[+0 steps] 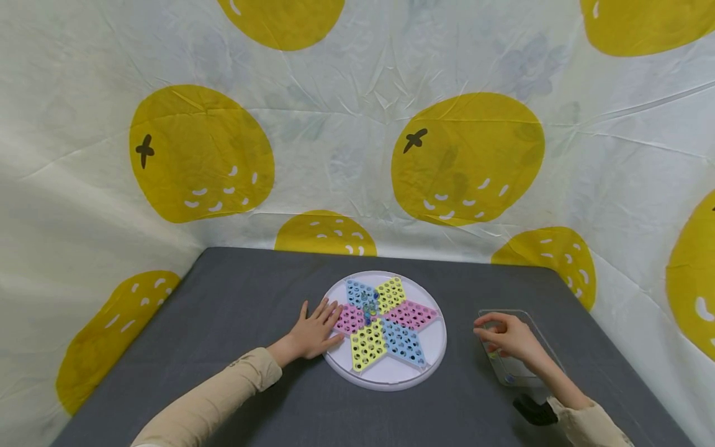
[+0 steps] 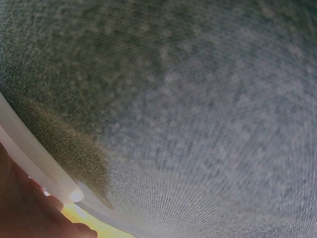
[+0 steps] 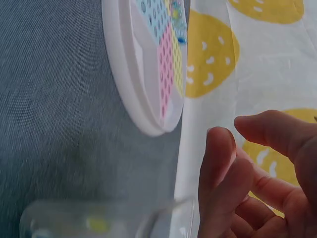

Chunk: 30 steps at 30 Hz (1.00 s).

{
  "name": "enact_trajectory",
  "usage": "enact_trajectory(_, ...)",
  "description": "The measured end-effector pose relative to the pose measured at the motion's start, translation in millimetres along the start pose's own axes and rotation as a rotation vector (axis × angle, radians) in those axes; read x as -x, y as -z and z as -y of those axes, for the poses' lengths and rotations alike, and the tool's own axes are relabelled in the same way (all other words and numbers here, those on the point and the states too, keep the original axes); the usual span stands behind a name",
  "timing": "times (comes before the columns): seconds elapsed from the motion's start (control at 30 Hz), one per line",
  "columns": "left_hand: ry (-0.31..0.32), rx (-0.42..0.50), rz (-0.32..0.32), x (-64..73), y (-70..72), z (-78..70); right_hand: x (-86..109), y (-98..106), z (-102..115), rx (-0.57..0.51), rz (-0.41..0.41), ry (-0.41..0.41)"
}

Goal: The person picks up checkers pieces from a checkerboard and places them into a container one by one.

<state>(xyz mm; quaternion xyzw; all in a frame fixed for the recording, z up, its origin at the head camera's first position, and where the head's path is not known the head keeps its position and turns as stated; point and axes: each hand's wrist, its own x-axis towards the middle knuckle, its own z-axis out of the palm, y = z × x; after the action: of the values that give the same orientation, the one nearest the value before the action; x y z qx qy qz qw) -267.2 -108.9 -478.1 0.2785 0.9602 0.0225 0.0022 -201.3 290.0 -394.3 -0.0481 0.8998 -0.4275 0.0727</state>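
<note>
A round white Chinese checkers board (image 1: 341, 367) lies on the table, its star of pink, yellow and blue sections full of holes. Blue and green marbles (image 1: 368, 308) cluster near the star's middle and in its upper-left blue section. My left hand (image 1: 313, 332) rests on the board's left rim, fingers spread and fairly straight, the tips by the pink section. To the right, my right hand (image 1: 511, 338) hovers over a clear plastic box (image 1: 527, 380). Its fingers are loosely bent, and the right wrist view shows nothing between the fingertips (image 3: 218, 141). A blue marble (image 1: 509, 377) sits in the box.
The dark grey table (image 1: 262, 279) carries the board near its middle, with the box towards its right side. A white cloth (image 1: 335, 149) printed with yellow fruit hangs behind and along both sides. A black band (image 1: 534, 410) is at my right wrist.
</note>
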Motion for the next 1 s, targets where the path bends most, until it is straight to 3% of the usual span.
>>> enact_trajectory(0.53, 0.006, -0.013, 0.01, -0.1, 1.1, -0.2, -29.5, -41.6, 17.4, 0.045, 0.018, 0.031)
enact_trajectory(1.0, 0.005, -0.001, 0.02, -1.0, 0.3, 1.3, -59.3, -79.3, 30.2, 0.015, 0.04, 0.016)
